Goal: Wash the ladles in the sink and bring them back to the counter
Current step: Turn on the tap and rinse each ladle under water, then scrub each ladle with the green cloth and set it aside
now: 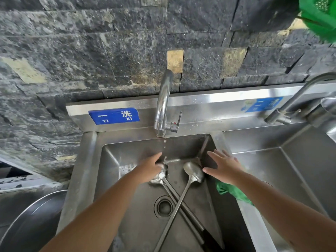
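Note:
Three long-handled metal ladles lie crossed in the left sink basin (pixel 127 179). One ladle (pixel 193 173) has its bowl toward the back right, and its handle runs down to the left. Two other ladles (pixel 160 179) lie bowl to bowl, with their handles running down to the right over the drain (pixel 163 206). My left hand (pixel 150 168) rests on the bowls of those two, its fingers stretched forward under the tap. My right hand (pixel 224 168) hovers with spread fingers just right of the single ladle's bowl and holds nothing.
The faucet (pixel 163 104) above the basin lets only drops fall. A green cloth (pixel 229 192) lies on the divider to a second basin (pixel 281 170), which has its own faucet (pixel 291 106). A large metal bowl (pixel 32 220) sits at lower left. A green colander (pixel 320 15) hangs at upper right.

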